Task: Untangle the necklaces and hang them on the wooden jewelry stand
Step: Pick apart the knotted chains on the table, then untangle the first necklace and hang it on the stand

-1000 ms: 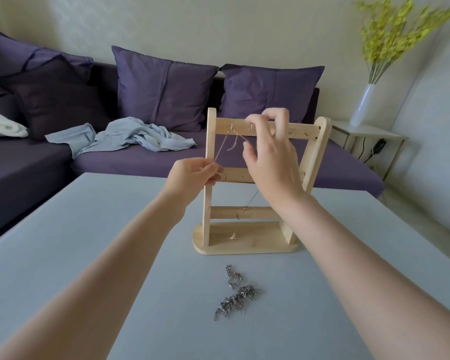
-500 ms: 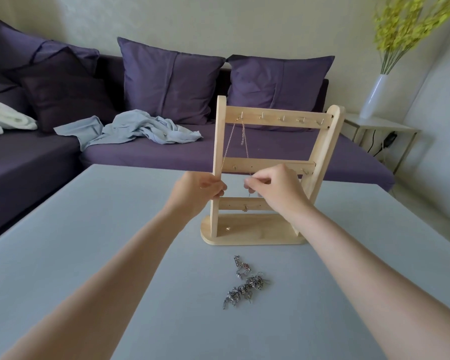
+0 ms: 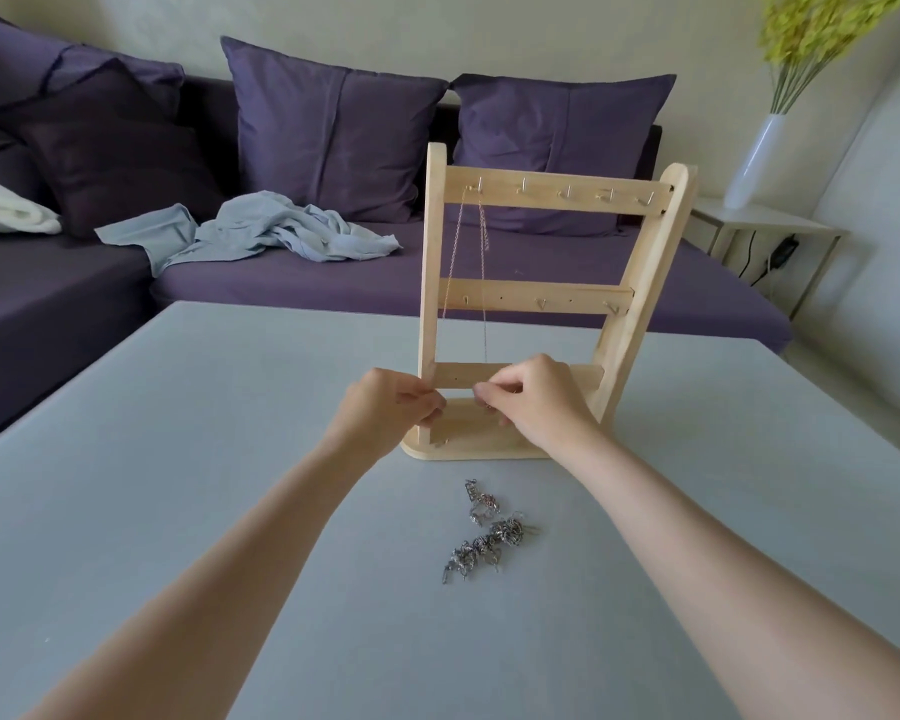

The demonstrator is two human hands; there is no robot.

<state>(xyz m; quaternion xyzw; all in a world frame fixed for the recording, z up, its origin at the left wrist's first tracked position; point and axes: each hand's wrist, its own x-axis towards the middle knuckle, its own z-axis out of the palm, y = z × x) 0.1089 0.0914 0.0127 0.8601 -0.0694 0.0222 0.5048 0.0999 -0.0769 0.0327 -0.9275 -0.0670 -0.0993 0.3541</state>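
Necklaces: two groups as far as I can tell. One thin chain (image 3: 466, 262) hangs from the leftmost hook of the top rail of the wooden jewelry stand (image 3: 552, 304), two strands running nearly vertical down past the middle rail to the bottom rail. Second is a tangled silver heap (image 3: 481, 532) on the table (image 3: 178, 511), just in front of the stand's base, nearer the person. Can't count how many pieces are in the heap; could be one, could be several.

Left hand (image 3: 391, 407) and right hand (image 3: 533, 402) are both at the bottom rail, fingertips nearly meeting at the chain's lower end. Right hand's thumb and forefinger appear pinched on the bottom of the chain. Left hand's fingers are curled in toward the same spot; whether it actually holds chain is too small to tell.

Key relation: the hung chain's long axis is vertical, rising up and away from both hands, and it looks done bar letting go. The heap lies behind the hands, toward the near table edge, slightly right of centre, so the right hand is nearer by my read. Next move is likely a pull-back and down to it.

Stand: three rails, five hooks on top, four free. Behind the table: purple sofa (image 3: 333, 283), pale blue cloth (image 3: 261, 233), white vase (image 3: 754, 158) on a side table.
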